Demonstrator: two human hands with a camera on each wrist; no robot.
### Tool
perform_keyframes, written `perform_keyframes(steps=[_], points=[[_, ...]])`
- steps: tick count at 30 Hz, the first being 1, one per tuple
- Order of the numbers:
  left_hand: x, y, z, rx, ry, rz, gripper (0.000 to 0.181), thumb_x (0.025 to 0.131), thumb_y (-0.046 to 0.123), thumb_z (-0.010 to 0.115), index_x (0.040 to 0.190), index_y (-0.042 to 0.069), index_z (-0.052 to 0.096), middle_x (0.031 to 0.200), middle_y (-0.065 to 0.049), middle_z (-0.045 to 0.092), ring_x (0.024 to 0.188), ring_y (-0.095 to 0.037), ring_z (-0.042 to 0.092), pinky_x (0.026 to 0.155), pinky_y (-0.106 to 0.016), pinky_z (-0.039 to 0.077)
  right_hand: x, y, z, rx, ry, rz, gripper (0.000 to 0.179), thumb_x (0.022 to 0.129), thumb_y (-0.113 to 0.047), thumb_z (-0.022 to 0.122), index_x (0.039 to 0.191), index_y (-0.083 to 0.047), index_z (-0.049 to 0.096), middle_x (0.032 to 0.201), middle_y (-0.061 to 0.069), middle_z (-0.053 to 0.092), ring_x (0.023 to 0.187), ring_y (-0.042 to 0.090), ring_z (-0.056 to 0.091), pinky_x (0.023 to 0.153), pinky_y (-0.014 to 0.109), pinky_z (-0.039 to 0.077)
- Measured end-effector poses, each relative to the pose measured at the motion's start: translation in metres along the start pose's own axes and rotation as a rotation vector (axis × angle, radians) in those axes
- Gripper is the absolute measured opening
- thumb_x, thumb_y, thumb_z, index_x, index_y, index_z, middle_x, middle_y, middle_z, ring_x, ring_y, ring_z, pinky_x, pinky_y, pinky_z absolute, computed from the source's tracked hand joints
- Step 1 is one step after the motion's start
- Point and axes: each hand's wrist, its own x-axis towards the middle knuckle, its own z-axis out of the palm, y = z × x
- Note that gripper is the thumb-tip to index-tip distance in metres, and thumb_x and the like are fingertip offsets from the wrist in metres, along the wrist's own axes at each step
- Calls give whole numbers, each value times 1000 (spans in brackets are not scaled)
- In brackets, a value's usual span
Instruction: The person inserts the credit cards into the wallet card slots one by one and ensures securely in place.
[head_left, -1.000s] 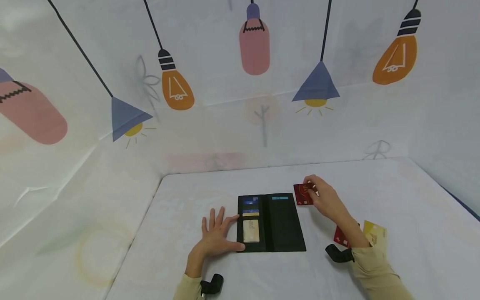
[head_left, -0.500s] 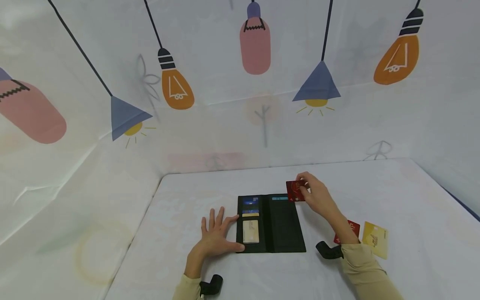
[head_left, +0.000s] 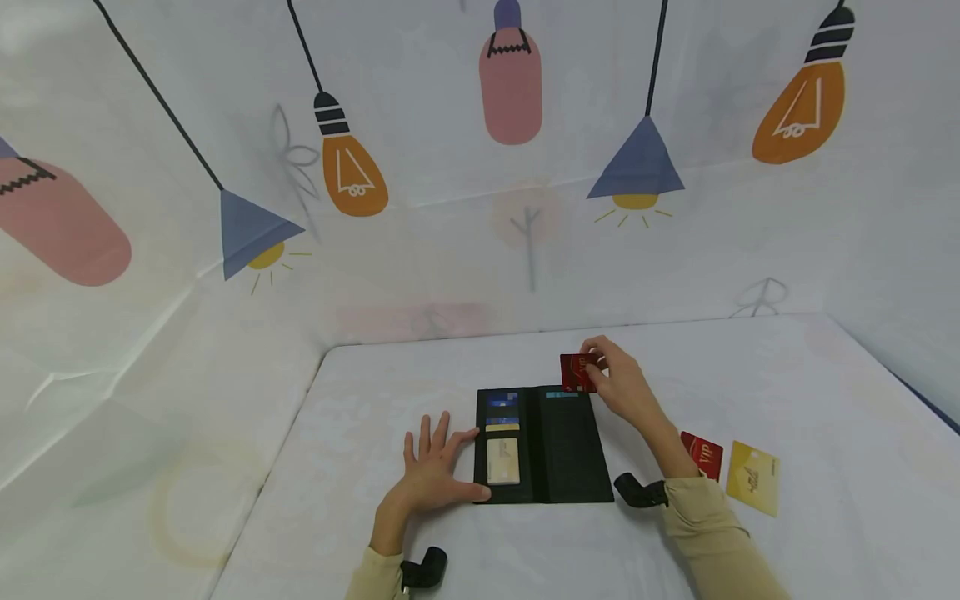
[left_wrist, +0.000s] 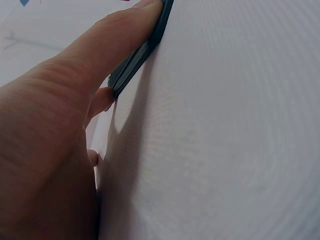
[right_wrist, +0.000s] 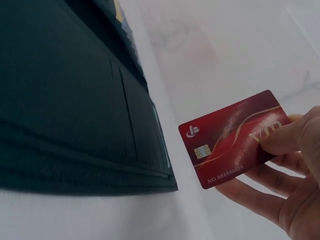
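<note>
A dark card wallet [head_left: 573, 454] lies spread flat on the white table, with several cards in the slots of its left side and a light blue strip at the top of its right side. My left hand [head_left: 432, 473] rests at the wallet's left edge, fingers spread, thumb on the lower left corner. My right hand [head_left: 621, 385] pinches a red VIP card [right_wrist: 232, 140] between thumb and fingers. That card is raised at the far edge of the wallet's right side, overlapping the blue strip in the head view. Its chip and number face the right wrist camera.
Right of the wallet lie another red VIP card [head_left: 703, 455], partly behind the right forearm, and a gold card [head_left: 753, 477]. Each wrist carries a black mount [head_left: 424, 568]. A white wall sheet printed with lamps [head_left: 356, 175] rises behind the table.
My right hand has carried the red VIP card left and away from me, from beside the wallet to over its top right edge. The left hand stays in place.
</note>
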Motion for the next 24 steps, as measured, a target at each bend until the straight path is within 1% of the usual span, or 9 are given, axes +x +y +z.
perform_keyframes(steps=[5, 9, 13, 21, 24], points=[[1, 0, 0, -5, -2, 2, 90, 69, 59, 81, 146, 27, 46, 165, -18, 5, 149, -44, -13, 112, -67, -13, 1, -3, 1, 60, -7, 33, 21, 96, 1, 54, 115, -7, 53, 109, 20, 63, 95, 37, 63, 68, 40, 54], [1, 1, -1, -1, -3, 0, 90, 69, 59, 81, 146, 27, 46, 165, -19, 5, 149, -44, -12, 112, -67, -12, 0, -3, 1, 82, -32, 44, 20, 97, 0, 53, 115, -8, 52, 111, 22, 63, 97, 38, 64, 71, 42, 53], [1, 1, -2, -3, 1, 4, 89, 69, 58, 81, 146, 27, 46, 165, -19, 5, 149, -45, -12, 112, -67, -12, -1, -2, 4, 79, -55, 57, 19, 97, 0, 53, 114, -9, 51, 112, 22, 63, 99, 37, 64, 76, 46, 53], [1, 1, -2, -13, 6, 13, 89, 69, 57, 81, 145, 26, 46, 165, -19, 6, 149, -45, -11, 112, -68, -12, -4, -3, 11, 106, -124, 82, 20, 98, -1, 53, 115, -11, 50, 113, 21, 63, 100, 36, 63, 78, 48, 56], [1, 0, -2, -14, 4, 14, 89, 69, 57, 81, 145, 27, 46, 165, -19, 5, 149, -45, -12, 112, -67, -12, -5, -3, 13, 104, -126, 77, 21, 98, 0, 53, 116, -10, 50, 113, 21, 63, 99, 36, 63, 78, 49, 56]])
